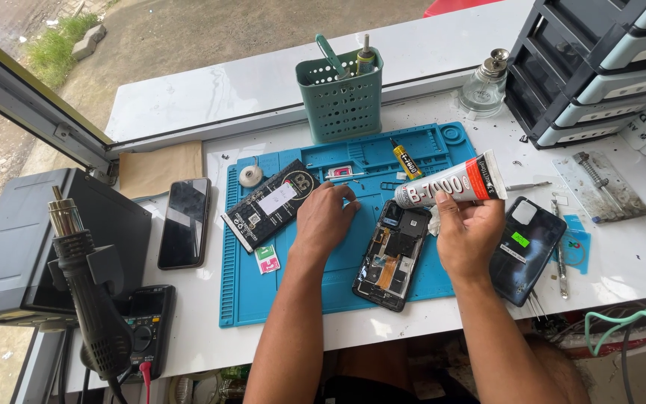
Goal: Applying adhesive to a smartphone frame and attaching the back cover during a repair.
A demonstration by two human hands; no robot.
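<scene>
Glue tube (454,182) clamped in right hand (469,232) — left hand (325,219) loose on blue mat (293,284) — green basket (340,93) holds tools

Head camera looks steeply down, near workbench (188,105)

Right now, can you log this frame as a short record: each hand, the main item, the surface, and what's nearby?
left hand: resting on the blue mat, fingers curled, holding nothing that shows
right hand: gripping a glue tube
main item: opened phone, insides up, between the hands
nearby: back cover, black battery, intact phone, green basket
</scene>
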